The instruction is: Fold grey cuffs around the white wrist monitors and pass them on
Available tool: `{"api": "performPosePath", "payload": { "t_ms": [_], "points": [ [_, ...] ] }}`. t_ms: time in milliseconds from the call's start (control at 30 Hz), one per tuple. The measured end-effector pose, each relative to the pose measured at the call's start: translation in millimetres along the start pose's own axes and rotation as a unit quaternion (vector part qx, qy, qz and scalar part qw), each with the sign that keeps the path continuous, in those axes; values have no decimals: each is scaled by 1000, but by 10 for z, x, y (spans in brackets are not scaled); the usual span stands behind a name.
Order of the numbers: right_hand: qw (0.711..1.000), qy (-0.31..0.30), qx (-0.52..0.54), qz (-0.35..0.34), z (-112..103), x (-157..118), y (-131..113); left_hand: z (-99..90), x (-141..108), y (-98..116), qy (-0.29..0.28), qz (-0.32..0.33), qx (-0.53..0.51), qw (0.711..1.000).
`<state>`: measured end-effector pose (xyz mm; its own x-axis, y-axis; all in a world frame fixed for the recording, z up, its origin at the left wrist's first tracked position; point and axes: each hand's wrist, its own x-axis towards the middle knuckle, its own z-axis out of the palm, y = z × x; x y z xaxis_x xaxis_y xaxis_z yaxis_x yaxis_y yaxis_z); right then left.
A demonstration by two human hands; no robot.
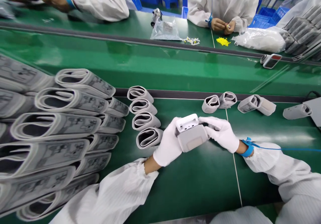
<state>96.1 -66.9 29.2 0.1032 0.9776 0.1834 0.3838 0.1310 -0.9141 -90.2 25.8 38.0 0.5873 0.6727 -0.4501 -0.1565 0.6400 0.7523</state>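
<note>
Out in the middle of the green counter [200, 190], both white-gloved hands are together, clamped on the job! The left hand [167, 144] wraps the lower side while the right hand [220, 133] comes in from the other side, gripping a white plastic box [187, 122] with a grey cuff [192, 138] folded against it. A blue wrist strap [247, 149] trails its blue cord [283, 148] off the right edge. Just beside the left hand stands a column of rolled cuffs [144, 117], with a big stack of rolled cuffs [50, 117] running off the left edge. Ahead there's a short gap to two more rolls [219, 100], right up by the black rail [200, 93] along the far edge. Beyond it, a small white gadget [271, 61] sits on the green belt [150, 67], and across the way a co-worker's hands [222, 25] work above yellow bits [223, 41].
</note>
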Motion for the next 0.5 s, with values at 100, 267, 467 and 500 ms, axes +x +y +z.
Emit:
{"api": "performPosePath", "payload": {
  "t_ms": [100, 267, 467, 500],
  "points": [
    [997, -2, -50, -59, 16, -1, 83, -46, -3, -30, -2, -1, -28, 1000],
    [991, -38, -87, -95, 32, -9, 153, -134, -11, -81, 26, 90, 54, 994],
    [998, -62, -15, -8, 53, -9, 24, -139, -68, -35, 17, 113, 130, 985],
    [997, -72, -18, 2, 48, -6, 8, -140, -74, -36, 3, 117, 135, 984]
  ]
}}
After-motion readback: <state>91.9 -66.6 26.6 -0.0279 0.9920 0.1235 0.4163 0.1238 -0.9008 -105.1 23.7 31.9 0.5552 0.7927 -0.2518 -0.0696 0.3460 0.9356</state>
